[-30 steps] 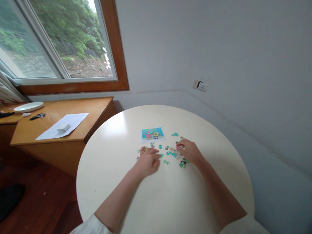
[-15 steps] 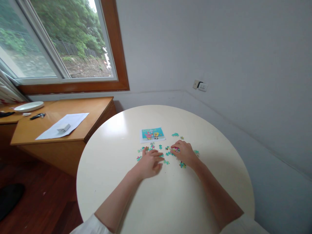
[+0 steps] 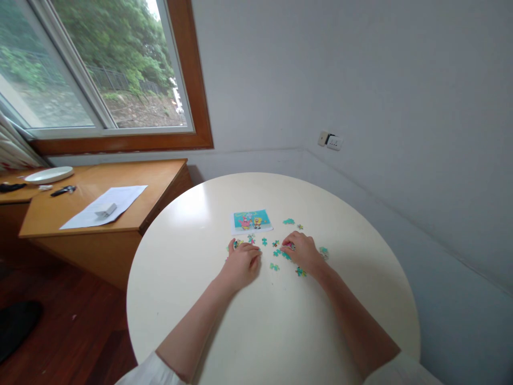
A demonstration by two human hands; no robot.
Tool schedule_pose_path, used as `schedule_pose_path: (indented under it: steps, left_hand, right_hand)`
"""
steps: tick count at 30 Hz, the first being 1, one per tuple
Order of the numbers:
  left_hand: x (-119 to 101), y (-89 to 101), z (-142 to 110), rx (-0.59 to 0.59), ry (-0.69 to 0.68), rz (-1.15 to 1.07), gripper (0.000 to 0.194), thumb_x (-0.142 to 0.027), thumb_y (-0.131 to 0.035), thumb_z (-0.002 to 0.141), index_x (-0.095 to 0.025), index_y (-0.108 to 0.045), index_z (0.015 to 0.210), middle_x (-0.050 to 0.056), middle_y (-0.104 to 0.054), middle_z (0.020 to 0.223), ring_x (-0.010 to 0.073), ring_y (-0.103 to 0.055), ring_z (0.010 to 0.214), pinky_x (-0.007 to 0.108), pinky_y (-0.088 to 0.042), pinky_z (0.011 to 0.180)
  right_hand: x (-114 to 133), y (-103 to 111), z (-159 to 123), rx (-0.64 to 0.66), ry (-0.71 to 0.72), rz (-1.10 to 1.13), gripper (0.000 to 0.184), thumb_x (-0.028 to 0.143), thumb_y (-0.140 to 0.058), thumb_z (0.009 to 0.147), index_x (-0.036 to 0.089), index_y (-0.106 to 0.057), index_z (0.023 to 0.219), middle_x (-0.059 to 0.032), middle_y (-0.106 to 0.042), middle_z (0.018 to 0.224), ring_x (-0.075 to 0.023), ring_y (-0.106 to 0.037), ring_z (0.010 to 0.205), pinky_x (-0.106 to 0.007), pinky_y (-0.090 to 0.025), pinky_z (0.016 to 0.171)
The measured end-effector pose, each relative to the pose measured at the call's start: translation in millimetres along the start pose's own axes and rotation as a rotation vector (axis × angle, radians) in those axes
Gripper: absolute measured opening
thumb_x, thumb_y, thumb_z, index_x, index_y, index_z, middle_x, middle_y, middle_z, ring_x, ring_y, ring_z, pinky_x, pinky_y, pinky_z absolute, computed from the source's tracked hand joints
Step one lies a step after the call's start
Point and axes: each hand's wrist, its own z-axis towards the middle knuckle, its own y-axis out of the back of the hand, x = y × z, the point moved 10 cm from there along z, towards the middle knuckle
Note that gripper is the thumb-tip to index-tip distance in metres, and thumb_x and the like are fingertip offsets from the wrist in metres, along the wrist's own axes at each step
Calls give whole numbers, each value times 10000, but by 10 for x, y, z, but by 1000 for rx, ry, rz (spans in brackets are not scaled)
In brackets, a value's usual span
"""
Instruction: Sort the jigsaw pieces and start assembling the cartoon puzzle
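Note:
My right hand (image 3: 305,251) is closed over the right group of jigsaw pieces, thumb and fingertips pinching a pink and teal puzzle piece (image 3: 291,246). Teal puzzle pieces (image 3: 286,255) lie right beside those fingertips. To the left, my left hand (image 3: 242,264) rests low over other pieces, its thumb and forefinger drawn together and its little finger held apart. Whatever sits between those fingers is hidden. Just past it a green and pink puzzle piece (image 3: 251,238) shows. A single teal puzzle piece (image 3: 264,241) lies between the hands, and a pale green puzzle piece (image 3: 274,267) sits nearer me.
The picture card (image 3: 251,221) with two cartoon figures lies behind the pieces on the round white table (image 3: 272,331). More pieces (image 3: 288,221) are scattered at the back right and beside my right wrist. A wooden desk (image 3: 160,174) with paper (image 3: 126,198) stands left.
My left hand has shifted slightly left and its fingers have drawn in. The teal piece under its fingertips no longer shows. My right hand stays nearly in place.

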Motion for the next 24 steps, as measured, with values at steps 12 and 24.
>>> schedule_pose_path:
  steps: [12,24]
  left_hand:
    - [56,32,1,-34,35,-1,248,-145,-415,798,-238,-642,836,24,-672,1040,204,-560,1032,543,-150,1028]
    - [57,29,6,-18,60,14,253,-155,-402,814,-223,-645,793,24,-673,1019,189,-561,1011,522,-151,1028]
  right_hand:
    - [99,28,-4,5,43,101,38,176,-567,728,187,-603,729,-27,-627,812,-173,-557,806,-334,-338,788]
    - [-153,79,21,-94,-66,183,124,157,-520,746,184,-639,765,-23,-669,729,-151,-607,695,-256,-437,685]
